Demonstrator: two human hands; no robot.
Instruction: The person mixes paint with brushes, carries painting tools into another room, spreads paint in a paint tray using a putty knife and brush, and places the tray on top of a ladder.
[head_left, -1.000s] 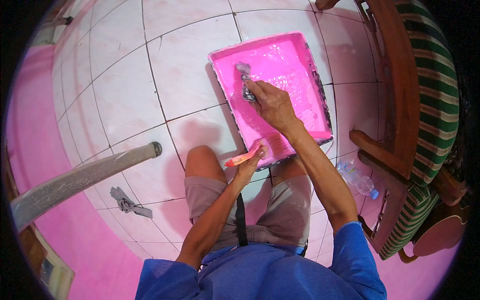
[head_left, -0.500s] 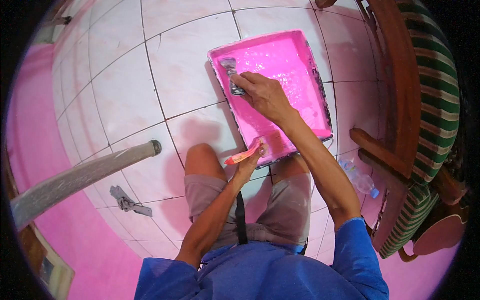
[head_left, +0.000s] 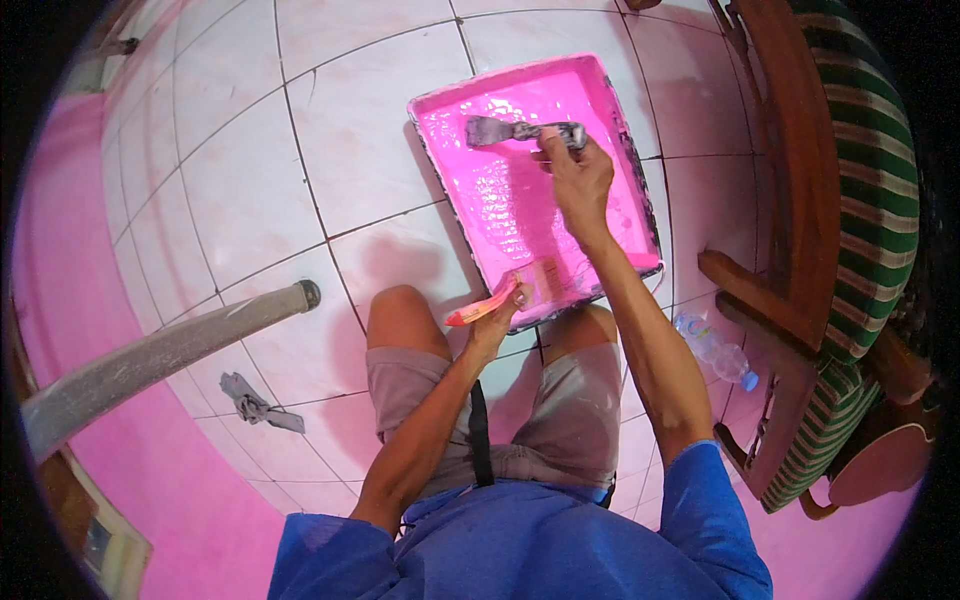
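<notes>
My right hand (head_left: 578, 178) grips the dark, paint-smeared handle of a putty knife (head_left: 490, 132). Its flat grey blade points left, above the pink paint in a rectangular paint tray (head_left: 505, 78). At the tray's near end my left hand (head_left: 497, 318) is closed around a paintbrush (head_left: 480, 306) with an orange-red handle. The brush's bristle end lies over the pink paint, partly coated in pink. Glossy paint covers the tray's bottom, and dark patches mark its outer sides.
The tray sits on white floor tiles before my knees. A wooden chair (head_left: 800, 180) with a green striped cushion stands at right, with a clear plastic bottle (head_left: 715, 350) beside it. At left are a grey leg-like bar (head_left: 180, 350) and a crumpled grey item (head_left: 258, 402).
My right hand has moved right over the tray, and the putty knife has turned from upright in view to roughly level, blade leftward. My left hand and paintbrush have barely shifted.
</notes>
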